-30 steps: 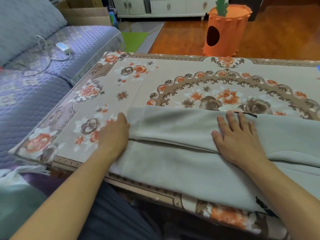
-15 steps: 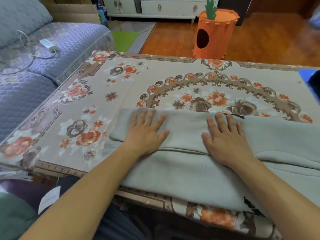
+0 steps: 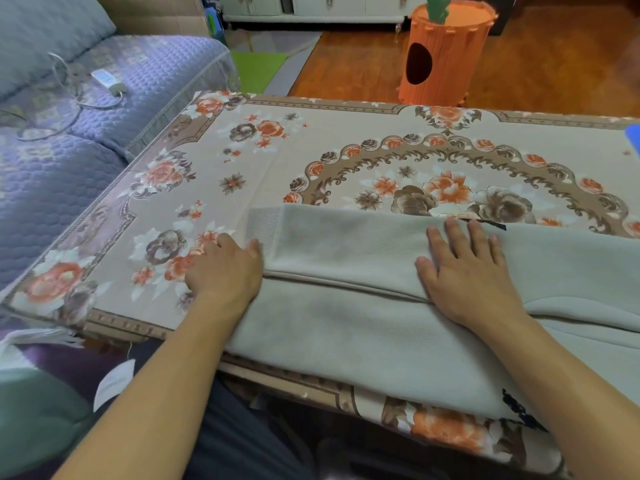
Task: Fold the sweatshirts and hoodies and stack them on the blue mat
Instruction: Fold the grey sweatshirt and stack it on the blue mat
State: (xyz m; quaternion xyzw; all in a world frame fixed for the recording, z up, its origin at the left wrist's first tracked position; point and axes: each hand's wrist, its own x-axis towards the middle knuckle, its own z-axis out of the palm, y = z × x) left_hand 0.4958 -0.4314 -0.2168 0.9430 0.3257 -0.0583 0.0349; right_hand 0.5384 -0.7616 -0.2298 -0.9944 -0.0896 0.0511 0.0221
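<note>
Since sliding to nine o'clock, left hand (image 3: pixel 225 271) curls at sweatshirt (image 3: pixel 346 306) cuff, grip unclear; flat right hand (image 3: pixel 467 271) should anchor

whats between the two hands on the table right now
In the head view, only the grey sweatshirt lies between the left hand and the right hand: its folded-over sleeve, with nothing else on that stretch.
</note>
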